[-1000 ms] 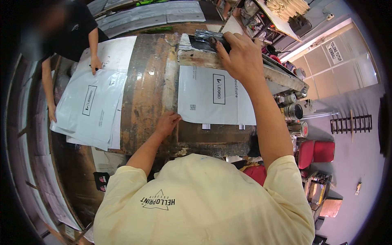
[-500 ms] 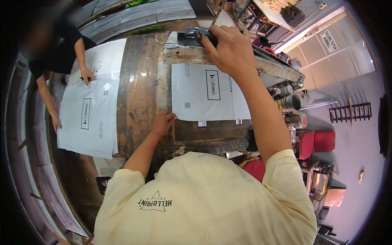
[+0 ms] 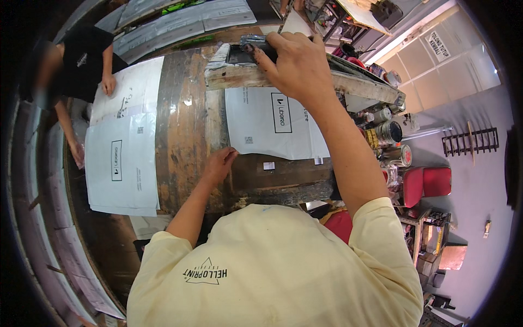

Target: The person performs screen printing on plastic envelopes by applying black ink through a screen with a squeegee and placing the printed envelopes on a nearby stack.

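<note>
Between finger and thumb, my left hand [image 3: 220, 165] pinches the near left corner of a white printed plastic sheet [image 3: 253, 120] on the worktable. A raised wooden screen frame [image 3: 234, 78], stained with ink, stands over the sheet's far part and hides it. My right hand [image 3: 299, 62] reaches across the frame's near bar, closed around a dark, ink-smeared squeegee [image 3: 253, 41]. Ink blackens the right thumb. My palm hides most of the squeegee.
At the left, a person in black [image 3: 90, 57] leans over a pile of white printed sheets [image 3: 117, 188]. Paint cans [image 3: 389, 131] line the table's right end. Red chairs [image 3: 436, 181] stand beyond. White sheets [image 3: 229, 13] lie on a rack at the back.
The co-worker has let go of the top sheet on the pile and drawn both hands back. Frame, squeegee and my right hand have shifted slightly left. My left hand still pinches the corner.
</note>
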Motion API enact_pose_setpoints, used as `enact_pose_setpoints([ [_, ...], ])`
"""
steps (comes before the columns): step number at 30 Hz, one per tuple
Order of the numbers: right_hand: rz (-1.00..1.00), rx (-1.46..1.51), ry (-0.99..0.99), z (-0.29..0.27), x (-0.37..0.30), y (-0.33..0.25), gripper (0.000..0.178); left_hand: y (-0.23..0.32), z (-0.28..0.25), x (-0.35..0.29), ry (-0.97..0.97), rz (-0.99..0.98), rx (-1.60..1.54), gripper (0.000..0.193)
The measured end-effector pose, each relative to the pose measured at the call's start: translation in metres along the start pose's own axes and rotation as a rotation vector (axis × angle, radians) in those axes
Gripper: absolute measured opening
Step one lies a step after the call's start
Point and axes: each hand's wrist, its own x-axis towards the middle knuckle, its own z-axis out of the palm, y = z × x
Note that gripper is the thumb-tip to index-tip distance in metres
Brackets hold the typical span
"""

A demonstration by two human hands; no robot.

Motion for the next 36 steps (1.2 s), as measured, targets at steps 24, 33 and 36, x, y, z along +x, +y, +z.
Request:
enact_pose_setpoints([
  [24, 0.041, -0.014, -0.058, -0.005, 0.005, -0.005, 0.039, -0.079, -0.112, -0.013, 0.229, -0.523, -0.472, 0.030],
  [33, 0.041, -0.040, -0.095, -0.009, 0.007, -0.009, 0.034, -0.144, -0.197, -0.023, 0.335, -0.466, -0.237, 0.031],
  [36, 0.055, -0.032, -0.110, -0.009, 0.007, -0.009, 0.031, -0.163, -0.225, -0.023, 0.340, -0.459, -0.139, 0.032],
])
